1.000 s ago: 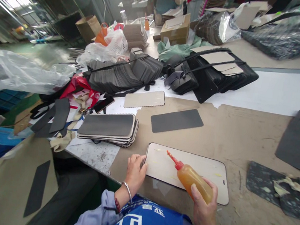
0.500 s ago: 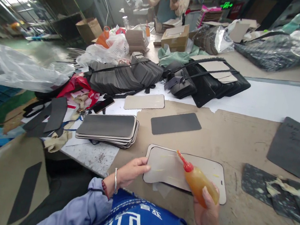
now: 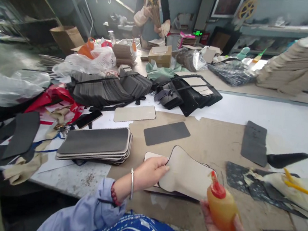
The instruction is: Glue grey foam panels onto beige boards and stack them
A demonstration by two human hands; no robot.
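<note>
My left hand [image 3: 148, 174] pinches the left edge of a beige, dark-edged sheet [image 3: 185, 171], which is lifted and bent upward at that side. Beneath it, part of another pale sheet [image 3: 149, 155] shows on the table. My right hand [image 3: 229, 229] is wrapped round a squeeze bottle [image 3: 223, 206] of amber liquid with a red nozzle, tilted upward near the sheet's right end. Whether its fingertips touch the sheet I cannot tell. Left of my left hand sits a stack of grey-topped panels [image 3: 96, 142]. A single dark grey panel [image 3: 166, 133] lies beyond the sheet.
Strapped bundles of dark pieces [image 3: 103, 90] and black pieces [image 3: 190, 97] lie farther back. At the right are a black-handled tool [image 3: 287, 160], a glue-smeared dark board [image 3: 238, 178] and yellow-handled scissors [image 3: 298, 185]. A phone [image 3: 89, 118] lies left. Another person [image 3: 151, 21] stands behind the table.
My left hand has taken hold of the beige sheet and raised its left side. The bottle has moved right and toward me in my right hand. The camera view has tilted up and turned right.
</note>
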